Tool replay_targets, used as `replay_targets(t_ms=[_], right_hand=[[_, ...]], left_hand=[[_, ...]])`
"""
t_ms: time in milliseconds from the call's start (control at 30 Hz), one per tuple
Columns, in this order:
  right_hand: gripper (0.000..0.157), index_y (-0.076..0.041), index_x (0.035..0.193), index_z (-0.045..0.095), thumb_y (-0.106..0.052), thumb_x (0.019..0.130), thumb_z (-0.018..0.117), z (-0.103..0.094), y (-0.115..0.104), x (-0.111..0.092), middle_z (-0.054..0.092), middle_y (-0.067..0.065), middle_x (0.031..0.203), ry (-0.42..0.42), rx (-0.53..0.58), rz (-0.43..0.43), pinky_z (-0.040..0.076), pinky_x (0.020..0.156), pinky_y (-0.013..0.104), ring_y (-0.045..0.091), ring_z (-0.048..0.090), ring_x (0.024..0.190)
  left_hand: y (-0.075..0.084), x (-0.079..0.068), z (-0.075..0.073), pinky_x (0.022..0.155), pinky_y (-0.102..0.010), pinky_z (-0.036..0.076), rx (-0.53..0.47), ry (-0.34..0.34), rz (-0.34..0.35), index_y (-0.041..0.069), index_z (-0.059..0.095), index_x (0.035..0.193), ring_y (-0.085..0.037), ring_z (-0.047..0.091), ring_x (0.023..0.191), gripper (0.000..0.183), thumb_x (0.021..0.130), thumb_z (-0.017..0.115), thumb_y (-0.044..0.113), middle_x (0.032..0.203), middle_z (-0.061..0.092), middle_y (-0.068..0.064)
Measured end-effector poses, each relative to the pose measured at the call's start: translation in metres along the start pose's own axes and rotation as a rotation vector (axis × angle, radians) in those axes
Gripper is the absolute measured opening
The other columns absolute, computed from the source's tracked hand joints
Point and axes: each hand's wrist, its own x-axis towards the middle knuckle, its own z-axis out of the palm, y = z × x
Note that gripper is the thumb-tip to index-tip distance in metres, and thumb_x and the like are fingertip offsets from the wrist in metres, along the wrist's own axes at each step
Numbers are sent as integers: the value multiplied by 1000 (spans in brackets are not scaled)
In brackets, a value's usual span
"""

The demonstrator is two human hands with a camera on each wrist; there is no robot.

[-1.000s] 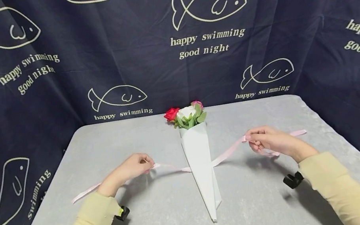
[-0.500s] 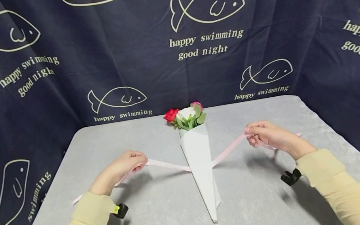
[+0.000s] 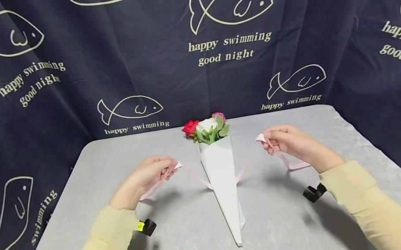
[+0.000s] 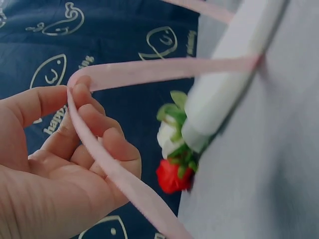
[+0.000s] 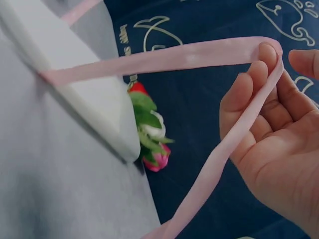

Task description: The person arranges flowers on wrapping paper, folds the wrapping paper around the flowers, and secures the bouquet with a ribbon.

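Note:
A bouquet wrapped in a white paper cone (image 3: 221, 179) lies in the middle of the table, its tip toward me. Red, white and pink roses (image 3: 207, 126) with green leaves stick out at the far end. Beneath the cone runs a pink ribbon (image 4: 144, 72), rising on both sides. My left hand (image 3: 149, 176) pinches the ribbon's left length between thumb and fingertips, left of the cone. To the right, my right hand (image 3: 292, 143) pinches the other length (image 5: 189, 56) in the same way. Both ribbon ends hang loose below the hands. Neither hand touches the paper.
A grey cloth covers the table (image 3: 279, 227). Behind and at both sides hangs a dark blue curtain (image 3: 175, 71) printed with fish and words. Black wrist devices (image 3: 148, 227) sit below the cuffs of both sleeves.
Both hands have moved inward toward the bouquet and been raised, bringing the two ribbon lengths closer together. Earlier the left hand slid along its length. The bouquet has stayed in place.

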Motion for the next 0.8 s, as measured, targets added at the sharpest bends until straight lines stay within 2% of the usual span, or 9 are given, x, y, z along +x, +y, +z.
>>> replay_targets(t_ms=[67,133,300,433,600,800], right_hand=[[24,-3,103,65,-7,100,41,4,-2,3,65,3,85,-10,12,-9,51,67,23,11,60,73],[25,0,105,65,-5,99,41,8,-3,7,66,3,88,-18,28,-25,52,69,25,13,60,76],[27,-6,101,69,0,97,43,15,-5,12,68,1,91,29,20,-41,53,74,26,13,63,77],[27,-11,97,71,2,94,48,21,-6,17,69,-1,90,76,-35,-47,51,76,23,12,63,75],[23,-12,96,72,2,92,54,29,-3,24,69,-3,87,124,-80,-56,51,75,23,8,61,74],[27,-15,92,72,4,92,54,38,-3,30,70,-2,91,181,-12,-41,51,72,21,7,61,74]], left_hand=[[3,3,4,66,-22,44,9,-15,22,0,62,80,-12,51,70,20,94,51,9,67,54,0],[6,7,8,66,-22,45,15,-25,42,-6,64,90,-11,52,69,20,94,50,8,69,57,2],[12,14,18,70,-22,47,42,-23,72,-19,56,115,-7,57,72,33,92,52,5,79,63,6],[19,19,26,70,-22,47,91,0,68,-15,59,116,-8,54,71,33,89,58,6,82,63,5],[24,26,36,65,-21,45,78,21,43,-9,63,110,-10,48,65,28,86,64,5,74,59,5],[26,35,45,62,-20,45,24,51,50,-6,64,104,-10,50,64,21,86,65,4,69,57,1]])
